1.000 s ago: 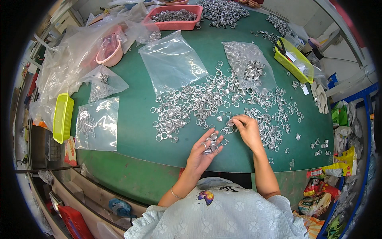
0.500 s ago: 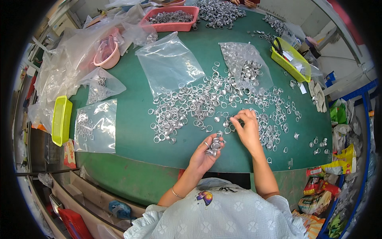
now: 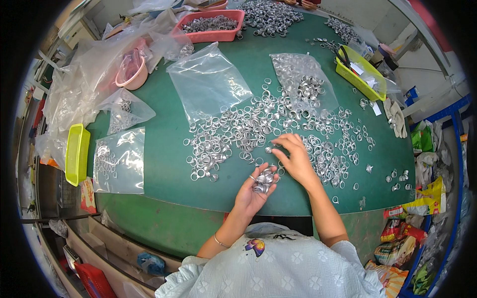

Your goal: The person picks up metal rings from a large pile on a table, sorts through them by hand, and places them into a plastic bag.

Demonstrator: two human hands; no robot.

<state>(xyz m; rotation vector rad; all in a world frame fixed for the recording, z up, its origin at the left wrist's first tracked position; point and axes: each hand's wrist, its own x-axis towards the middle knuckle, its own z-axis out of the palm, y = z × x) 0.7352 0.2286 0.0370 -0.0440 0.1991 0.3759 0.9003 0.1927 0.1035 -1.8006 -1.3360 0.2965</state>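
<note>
My left hand (image 3: 251,195) is turned palm up with fingers curled round several silver metal rings (image 3: 264,180). One ring sits near its fingertips. Just right of it and a little farther off, my right hand (image 3: 297,161) hovers low over the table. Its thumb and forefinger are slightly apart, beside a loose ring (image 3: 269,149) at the near edge of the pile. No ring shows clearly gripped between them. A broad spread of silver rings (image 3: 233,129) covers the table beyond both hands, and more rings (image 3: 325,161) lie to the right of my right hand.
Clear plastic bags (image 3: 206,82) lie on the green table (image 3: 169,169), one bag (image 3: 303,79) partly over rings. A pink basket (image 3: 213,36) of rings stands at the back. Yellow-green baskets (image 3: 77,154) flank the table. Another person's hands (image 3: 309,5) show at the far edge.
My right hand has moved left, toward my left hand and the near edge of the pile, and its thumb and forefinger have parted slightly. My left hand still cradles the rings.
</note>
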